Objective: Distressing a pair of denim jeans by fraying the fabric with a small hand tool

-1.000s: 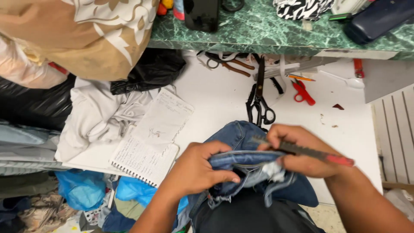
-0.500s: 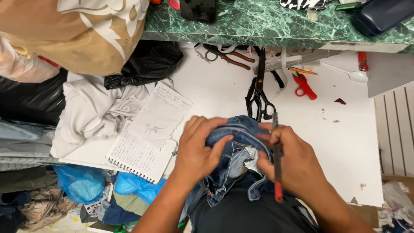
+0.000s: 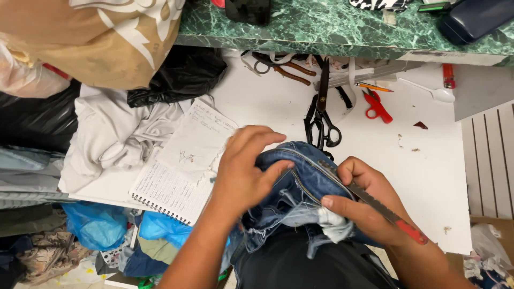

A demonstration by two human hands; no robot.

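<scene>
A piece of blue denim with frayed pale threads lies bunched at the near edge of the white table. My left hand presses on its left side, fingers spread over the folded seam. My right hand pinches the denim's edge and holds a thin dark tool with a red handle end, laid along the seam with its tip pointing up and left. Large black shears lie just beyond the denim.
An open spiral notebook and white cloth lie left. Small red scissors, pliers, a pencil and a white spoon sit at the back. A green marble shelf runs above. Bags and cloth pile below left.
Both hands have turned and regripped the denim. The red-handled tool swung from upright to slanting along the seam, its tip now up and left. The view has shifted slightly.
</scene>
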